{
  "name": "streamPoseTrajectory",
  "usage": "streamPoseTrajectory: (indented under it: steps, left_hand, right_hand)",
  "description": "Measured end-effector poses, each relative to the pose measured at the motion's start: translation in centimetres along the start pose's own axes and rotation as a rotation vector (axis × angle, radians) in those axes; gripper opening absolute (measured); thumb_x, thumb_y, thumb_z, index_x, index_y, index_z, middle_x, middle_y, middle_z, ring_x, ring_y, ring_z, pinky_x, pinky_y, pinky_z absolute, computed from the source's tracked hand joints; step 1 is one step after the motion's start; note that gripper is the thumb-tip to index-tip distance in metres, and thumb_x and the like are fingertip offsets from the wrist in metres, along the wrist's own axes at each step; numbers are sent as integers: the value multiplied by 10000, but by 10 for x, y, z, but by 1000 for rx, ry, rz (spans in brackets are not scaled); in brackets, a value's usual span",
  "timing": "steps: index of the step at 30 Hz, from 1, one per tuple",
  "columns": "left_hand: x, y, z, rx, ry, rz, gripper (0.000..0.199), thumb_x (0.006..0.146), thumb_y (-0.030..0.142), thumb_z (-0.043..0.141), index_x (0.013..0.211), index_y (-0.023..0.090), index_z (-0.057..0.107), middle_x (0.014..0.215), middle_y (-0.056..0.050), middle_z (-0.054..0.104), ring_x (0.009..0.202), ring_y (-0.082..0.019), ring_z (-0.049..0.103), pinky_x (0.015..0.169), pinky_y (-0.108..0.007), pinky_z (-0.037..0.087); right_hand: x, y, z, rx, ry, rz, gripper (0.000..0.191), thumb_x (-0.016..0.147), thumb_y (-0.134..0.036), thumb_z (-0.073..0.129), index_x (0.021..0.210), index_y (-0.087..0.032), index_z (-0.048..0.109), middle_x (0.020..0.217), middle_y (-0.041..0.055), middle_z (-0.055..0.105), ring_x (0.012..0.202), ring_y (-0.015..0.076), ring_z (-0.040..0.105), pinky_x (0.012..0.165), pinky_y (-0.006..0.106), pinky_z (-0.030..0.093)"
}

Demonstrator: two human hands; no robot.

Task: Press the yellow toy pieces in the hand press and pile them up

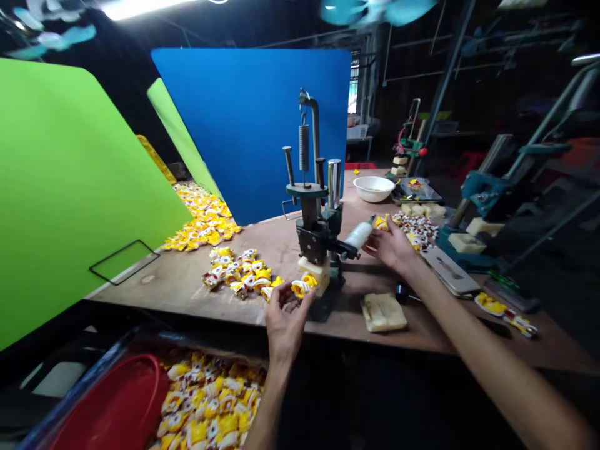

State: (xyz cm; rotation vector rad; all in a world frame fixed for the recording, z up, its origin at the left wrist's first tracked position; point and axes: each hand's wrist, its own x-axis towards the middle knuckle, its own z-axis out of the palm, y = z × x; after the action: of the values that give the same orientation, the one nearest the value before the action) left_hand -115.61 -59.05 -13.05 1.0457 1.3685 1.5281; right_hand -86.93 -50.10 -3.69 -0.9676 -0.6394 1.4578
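Note:
My left hand (287, 322) is closed on a yellow-and-white plastic toy piece (304, 285), held between thumb and fingers just in front of the cream block of a hand press (313, 237). Beside the press's white-wrapped lever handle (360, 235), my right hand (391, 247) pinches another yellow toy piece (381, 223); whether the hand also touches the handle I cannot tell. A loose group of similar toy pieces (248, 272) lies on the table to the left of my left hand. Small red-and-white parts (417, 226) are heaped beyond my right hand.
A cream block (384, 312) lies near the table's front edge. Behind stands a white bowl (374, 189). Green and blue boards (262, 131) rise left and behind. Below left, a bin of toy pieces (210, 406) holds a red basin (112, 406). Another press (487, 187) stands right.

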Motion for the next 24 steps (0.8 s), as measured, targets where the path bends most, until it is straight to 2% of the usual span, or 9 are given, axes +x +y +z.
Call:
streamPoseTrajectory:
  steps: [2, 4, 6, 8, 11, 14, 17, 21, 24]
  left_hand:
    - [-12, 7, -14, -155, -57, -207, 668, 704, 411, 1017, 1230, 167, 685, 1077, -96, 801, 965, -218, 784, 909, -334, 646]
    - [-24, 11, -21, -350, -164, -386, 579, 788, 392, 967, 1236, 167, 676, 1092, -103, 811, 945, -206, 786, 917, -354, 661]
    - [-35, 15, -20, -513, -266, -501, 429, 862, 344, 908, 1179, 164, 682, 1134, -114, 812, 954, -202, 785, 922, -381, 676]
    - [-43, 17, -11, -589, -352, -580, 330, 903, 301, 867, 1141, 153, 691, 1155, -123, 810, 956, -198, 782, 912, -377, 682]
    - [-51, 18, 5, -616, -447, -673, 335, 957, 346, 815, 1177, 117, 711, 1191, -159, 804, 950, -201, 783, 892, -361, 682]
    - [-57, 20, 13, -640, -506, -626, 486, 981, 493, 784, 1295, 133, 699, 1267, -171, 786, 1015, -229, 788, 939, -390, 676]
    - [-62, 23, 17, -547, -578, -434, 594, 929, 447, 866, 1426, 215, 638, 1359, -144, 756, 1166, -265, 771, 1032, -398, 641]
    - [-65, 21, 23, -361, -543, -236, 509, 895, 347, 909, 1328, 223, 672, 1316, -126, 766, 1167, -263, 768, 942, -314, 637]
    - [-66, 18, 29, -319, -549, -223, 497, 890, 385, 912, 1288, 197, 681, 1208, -127, 787, 1060, -241, 778, 872, -298, 637]
  right_hand:
    - [-13, 36, -28, -156, 53, 2, 450, 1056, -626, 627, 1047, -191, 745, 986, 98, 777, 913, 215, 729, 850, 313, 640]
    - [-39, 66, -41, -387, -50, -87, 407, 981, -567, 781, 1166, -205, 762, 1128, 95, 785, 1027, 231, 738, 944, 328, 626]
    - [-70, 84, -39, -538, -264, -161, 486, 940, -533, 848, 1319, -252, 732, 1298, 84, 756, 1144, 246, 728, 1015, 353, 608]
    - [-94, 91, -26, -594, -441, -196, 577, 953, -497, 850, 1469, -326, 655, 1472, 57, 687, 1263, 244, 698, 1090, 367, 580]
    - [-110, 91, -10, -669, -502, -251, 519, 983, -455, 832, 1467, -364, 667, 1450, 17, 706, 1275, 219, 698, 1128, 346, 550]
    - [-112, 87, -12, -624, -469, -225, 415, 1008, -446, 807, 1393, -321, 718, 1356, 22, 755, 1245, 218, 719, 1101, 328, 557]
    - [-114, 85, -23, -513, -449, -165, 444, 1010, -439, 807, 1419, -300, 703, 1395, 37, 742, 1298, 224, 696, 1128, 336, 550]
    - [-122, 79, -29, -451, -454, -81, 488, 1022, -462, 789, 1464, -292, 672, 1472, 55, 699, 1326, 227, 680, 1140, 349, 543]
    - [-126, 73, -27, -470, -431, -36, 490, 1021, -535, 769, 1410, -245, 699, 1348, 67, 742, 1257, 226, 700, 1082, 324, 553]
